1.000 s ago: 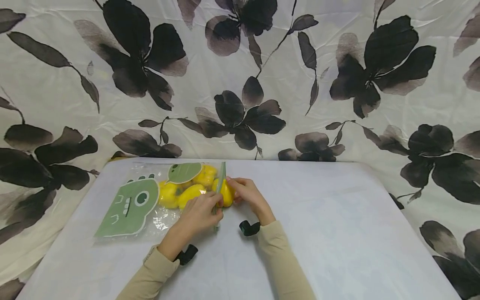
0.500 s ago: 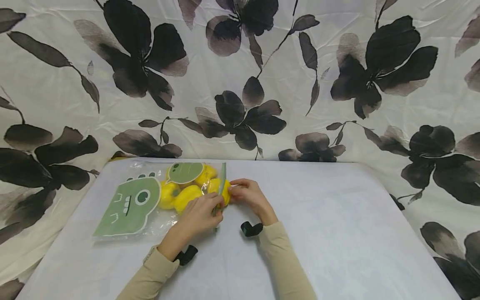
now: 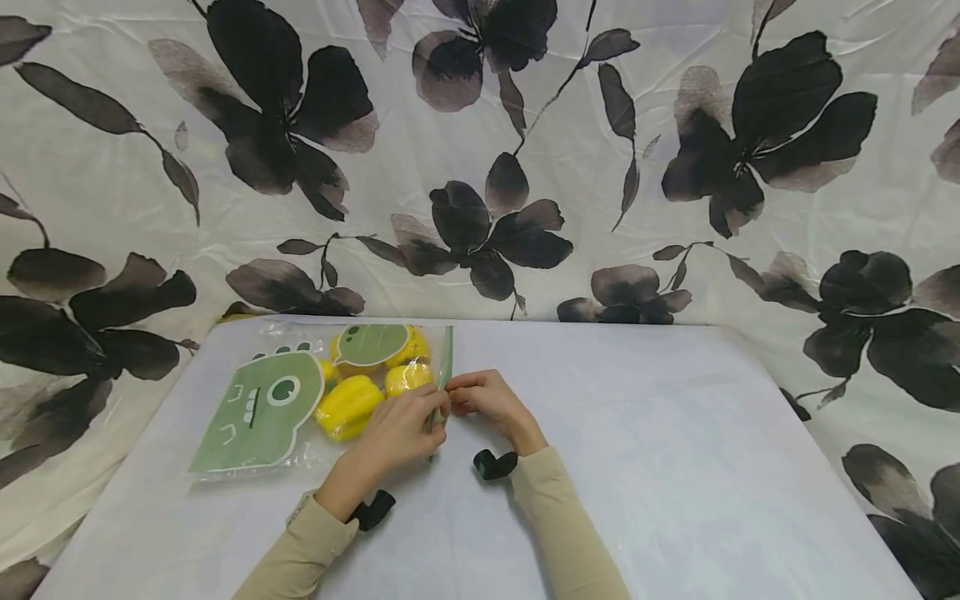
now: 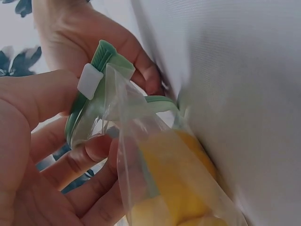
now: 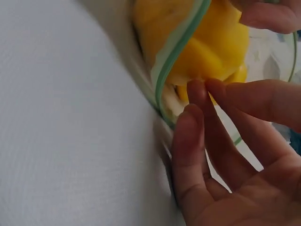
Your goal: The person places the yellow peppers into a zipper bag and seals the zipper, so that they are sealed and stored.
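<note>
A clear zip bag [image 3: 307, 454] with a green cartoon monster print lies on the table, its green-edged mouth facing right. Inside are several lobed yellow bell peppers [image 3: 348, 408], one of them [image 4: 174, 169] close behind the mouth. My left hand [image 3: 401, 429] grips the near part of the green zip edge, where a white slider [image 4: 90, 81] shows in the left wrist view. At the mouth, my right hand [image 3: 491, 404] has its fingers loosely bent; in the right wrist view its fingertips [image 5: 197, 92] come together before the opening with no pepper between them.
A white cloth covers the table [image 3: 675, 467]. Behind it hangs a white curtain [image 3: 480, 125] with dark flowers. Black straps [image 3: 495, 465] sit by both wrists.
The pepper under my right hand has gone in past the green edge, and the peppers inside have shifted. My right hand has come slightly left and nearer; my left hand has stayed put.
</note>
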Demonstrator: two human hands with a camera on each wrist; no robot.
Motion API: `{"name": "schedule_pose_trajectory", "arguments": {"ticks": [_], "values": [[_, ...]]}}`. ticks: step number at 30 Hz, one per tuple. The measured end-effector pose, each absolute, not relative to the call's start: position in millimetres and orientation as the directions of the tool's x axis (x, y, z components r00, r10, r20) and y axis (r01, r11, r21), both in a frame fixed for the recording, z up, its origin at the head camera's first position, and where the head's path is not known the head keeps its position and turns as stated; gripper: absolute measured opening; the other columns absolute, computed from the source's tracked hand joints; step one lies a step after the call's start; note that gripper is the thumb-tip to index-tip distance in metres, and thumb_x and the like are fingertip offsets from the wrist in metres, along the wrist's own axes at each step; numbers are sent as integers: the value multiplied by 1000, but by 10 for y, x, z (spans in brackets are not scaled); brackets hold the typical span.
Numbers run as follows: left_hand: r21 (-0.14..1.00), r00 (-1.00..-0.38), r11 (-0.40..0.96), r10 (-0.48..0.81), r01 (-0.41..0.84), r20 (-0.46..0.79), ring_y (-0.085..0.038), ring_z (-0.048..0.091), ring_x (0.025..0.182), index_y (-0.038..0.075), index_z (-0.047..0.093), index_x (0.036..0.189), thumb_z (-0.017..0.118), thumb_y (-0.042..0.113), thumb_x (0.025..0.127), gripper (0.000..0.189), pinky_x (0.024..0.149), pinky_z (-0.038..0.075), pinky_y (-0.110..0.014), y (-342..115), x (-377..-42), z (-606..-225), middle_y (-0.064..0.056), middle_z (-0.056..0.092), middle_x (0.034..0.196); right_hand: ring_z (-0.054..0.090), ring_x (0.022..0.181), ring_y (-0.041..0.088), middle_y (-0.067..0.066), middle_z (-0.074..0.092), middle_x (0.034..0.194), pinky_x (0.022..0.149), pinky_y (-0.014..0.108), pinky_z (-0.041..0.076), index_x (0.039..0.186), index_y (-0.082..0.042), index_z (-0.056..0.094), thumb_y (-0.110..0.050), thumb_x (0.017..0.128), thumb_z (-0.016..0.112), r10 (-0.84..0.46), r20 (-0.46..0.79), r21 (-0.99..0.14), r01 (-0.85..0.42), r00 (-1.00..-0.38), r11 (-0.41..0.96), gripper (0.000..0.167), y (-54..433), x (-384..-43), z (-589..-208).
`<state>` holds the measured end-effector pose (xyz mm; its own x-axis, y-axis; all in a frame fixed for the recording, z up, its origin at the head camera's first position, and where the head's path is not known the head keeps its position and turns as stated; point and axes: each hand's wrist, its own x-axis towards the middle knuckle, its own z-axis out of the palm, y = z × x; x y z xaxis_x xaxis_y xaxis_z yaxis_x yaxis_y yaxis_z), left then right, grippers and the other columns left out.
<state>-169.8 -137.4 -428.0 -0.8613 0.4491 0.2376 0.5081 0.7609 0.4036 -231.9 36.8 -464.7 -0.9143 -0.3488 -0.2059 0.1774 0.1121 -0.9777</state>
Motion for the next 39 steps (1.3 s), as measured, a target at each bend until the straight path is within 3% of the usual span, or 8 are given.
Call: {"name": "schedule_pose_trajectory", "arguments": {"ticks": [8, 13, 17, 21, 25, 29, 34, 39], "values": [[387, -854, 761, 457, 520, 247, -11, 43, 61, 16, 62, 85, 73, 11, 75, 16, 53, 36, -26, -1361, -1682, -4287, 7, 46, 77, 59, 88, 12, 7, 72, 100, 84, 28, 44, 115, 6, 69, 4, 82, 58, -455, -168, -981, 103, -874, 163, 36, 366, -2312, -4655], [403, -861, 761, 459, 509, 220, -13, 45, 62, 15, 66, 94, 72, 16, 81, 15, 54, 37, -27, -1345, -1671, -4254, -2, 61, 90, 56, 91, 11, 11, 70, 112, 83, 27, 42, 122, 4, 67, 8, 79, 55, -489, -148, -982, 68, -859, 178, 45, 365, -2312, -4616], [494, -875, 729, 453, 473, 169, -11, 43, 57, 14, 68, 112, 70, 16, 85, 26, 51, 36, -26, -1400, -1654, -4158, 1, 56, 75, 61, 88, 16, 15, 70, 111, 80, 33, 49, 119, 6, 67, 6, 82, 53, -490, -98, -969, -28, -866, 244, 39, 434, -2282, -4450], [649, -888, 642, 445, 409, 119, -11, 46, 57, 12, 65, 121, 67, 14, 90, 32, 51, 40, -25, -1566, -1598, -4074, 4, 51, 68, 67, 91, 32, 16, 71, 101, 81, 41, 53, 111, 5, 68, 1, 89, 56, -499, -11, -931, -173, -867, 322, 26, 570, -2219, -4212], [835, -872, 484, 490, 261, -11, -17, 54, 54, 9, 59, 129, 61, 12, 96, 33, 51, 48, -29, -1783, -1466, -4103, -7, 61, 73, 66, 84, 31, 11, 72, 92, 73, 33, 52, 108, -1, 67, -1, 91, 58, -552, 76, -857, -337, -830, 389, 19, 674, -2093, -4028], [951, -811, 305, 546, -40, -210, -23, 61, 52, 9, 42, 145, 54, 15, 101, 47, 51, 53, -33, -1929, -1289, -4218, -20, 68, 83, 63, 77, 16, 3, 72, 88, 69, 28, 50, 111, -8, 66, -3, 92, 60, -648, 75, -780, -450, -758, 435, 21, 678, -1905, -3956], [914, -746, 44, 564, -403, -355, -24, 69, 66, 19, 18, 156, 50, 19, 101, 64, 63, 57, -32, -1923, -1105, -4454, -24, 66, 109, 64, 78, 10, 4, 72, 95, 71, 23, 51, 120, -11, 65, -6, 93, 64, -742, -32, -758, -468, -669, 455, 27, 583, -1729, -4115], [859, -836, -200, 413, -471, -363, -22, 67, 75, 13, 26, 150, 54, 14, 99, 58, 69, 55, -30, -1720, -1039, -4635, -19, 63, 110, 67, 77, 11, 7, 73, 97, 69, 21, 52, 113, -4, 70, -3, 90, 67, -718, -24, -850, -363, -696, 381, 23, 460, -1641, -4391]]}}
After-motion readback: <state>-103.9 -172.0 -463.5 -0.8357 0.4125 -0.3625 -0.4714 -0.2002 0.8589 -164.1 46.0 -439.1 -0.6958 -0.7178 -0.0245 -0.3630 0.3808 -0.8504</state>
